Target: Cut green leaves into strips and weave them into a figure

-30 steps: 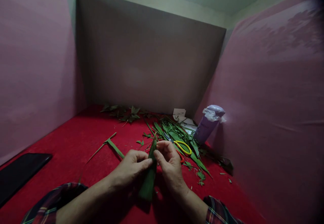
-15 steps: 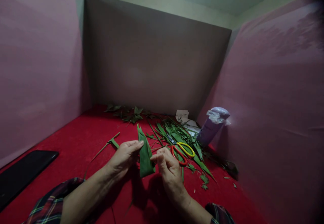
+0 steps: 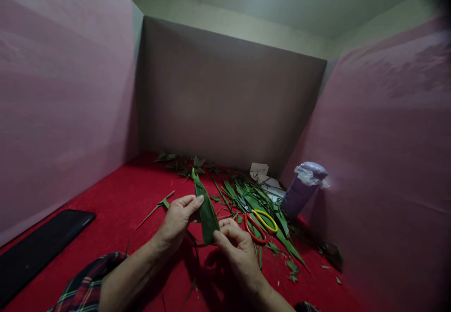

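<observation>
Head view: left hand (image 3: 179, 219) and right hand (image 3: 241, 251) pinch a tapering green leaf (image 3: 207, 213), apparently folded; loose green leaves (image 3: 259, 203), seemingly unworked, lie at its two o'clock.

The left hand (image 3: 179, 219) pinches a folded green leaf (image 3: 207, 213) midway, the right hand (image 3: 238, 246) grips its lower end, and scissors (image 3: 247, 208) lie on strewn leaves (image 3: 254, 192) just right of those fingers.
</observation>
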Demonstrator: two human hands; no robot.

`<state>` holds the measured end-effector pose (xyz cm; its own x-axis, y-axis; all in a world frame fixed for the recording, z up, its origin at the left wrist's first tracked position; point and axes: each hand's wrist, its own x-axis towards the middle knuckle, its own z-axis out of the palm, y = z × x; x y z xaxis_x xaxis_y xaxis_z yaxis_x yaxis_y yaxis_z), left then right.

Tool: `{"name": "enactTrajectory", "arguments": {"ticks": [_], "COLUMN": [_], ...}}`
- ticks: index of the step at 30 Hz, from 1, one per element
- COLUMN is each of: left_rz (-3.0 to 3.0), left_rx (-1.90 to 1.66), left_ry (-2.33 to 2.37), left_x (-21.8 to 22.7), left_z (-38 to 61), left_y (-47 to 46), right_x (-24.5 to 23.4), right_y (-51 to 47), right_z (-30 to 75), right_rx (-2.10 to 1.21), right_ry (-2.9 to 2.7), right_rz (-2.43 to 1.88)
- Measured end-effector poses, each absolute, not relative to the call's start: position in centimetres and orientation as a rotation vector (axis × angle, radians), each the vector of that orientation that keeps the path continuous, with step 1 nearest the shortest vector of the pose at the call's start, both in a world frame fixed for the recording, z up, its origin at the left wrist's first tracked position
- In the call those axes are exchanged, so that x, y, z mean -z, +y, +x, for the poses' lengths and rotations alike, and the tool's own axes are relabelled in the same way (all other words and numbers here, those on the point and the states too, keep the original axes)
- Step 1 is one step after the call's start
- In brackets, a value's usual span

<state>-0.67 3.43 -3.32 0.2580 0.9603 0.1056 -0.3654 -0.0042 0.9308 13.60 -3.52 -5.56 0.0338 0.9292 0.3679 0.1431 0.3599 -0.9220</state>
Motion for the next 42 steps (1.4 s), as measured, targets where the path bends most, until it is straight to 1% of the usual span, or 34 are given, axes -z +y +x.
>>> {"name": "enactTrajectory", "arguments": {"ticks": [6,12,15,23,33,42], "left_rz": [1.179,1.308,1.301,1.152,1.074,0.932], "left_rx": [-1.277,-1.159,-1.096,-1.105,-1.226,-1.229], "left_ry": [0.736,0.737,0.736,0.655,0.724,0.725], "left_x": [3.1,3.1,3.2,4.2,4.8,3.7], "left_z": [-0.6,0.6,0.9,1.1,1.3,1.2], "left_y": [3.1,1.4,1.0,1.0,1.3,1.2], "right_x": [5.6,5.9,6.0,6.0,5.7,6.8], "right_y": [-3.3,-3.0,-2.9,-2.8,-2.9,-2.6], "right_z": [13.7,13.7,13.7,13.7,13.1,12.8], "right_rx": [-0.937,-1.131,-1.15,-1.173,-1.205,-1.133], "right_ry": [-1.214,-1.11,-1.068,-0.972,-0.97,-1.009], "right_rz": [-0.956,-0.962,-0.982,-0.994,-0.997,-1.04]}}
